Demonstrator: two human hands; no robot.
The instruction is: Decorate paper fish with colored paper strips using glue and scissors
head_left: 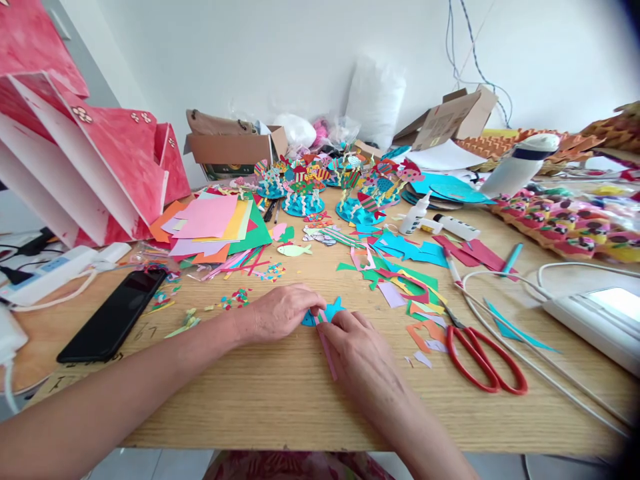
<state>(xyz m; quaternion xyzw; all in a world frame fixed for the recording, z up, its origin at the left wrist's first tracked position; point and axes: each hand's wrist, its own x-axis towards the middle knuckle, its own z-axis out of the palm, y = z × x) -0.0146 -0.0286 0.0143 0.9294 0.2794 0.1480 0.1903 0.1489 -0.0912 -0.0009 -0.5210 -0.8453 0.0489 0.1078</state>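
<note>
Blue fish [331, 311] between both hands, centre frame.
I see the right hand [360, 343] pinching a pink strip [327, 353] slanting down-frame across it; left hand's [287, 312] fingers bunched alongside, grip unclear.

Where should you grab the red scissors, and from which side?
Probably by the handles, coming from the near side of the table. The right hand is the closer one. The scissors lie with both finger loops toward the person, easy to reach into, while the blades point away toward paper scraps.
</note>
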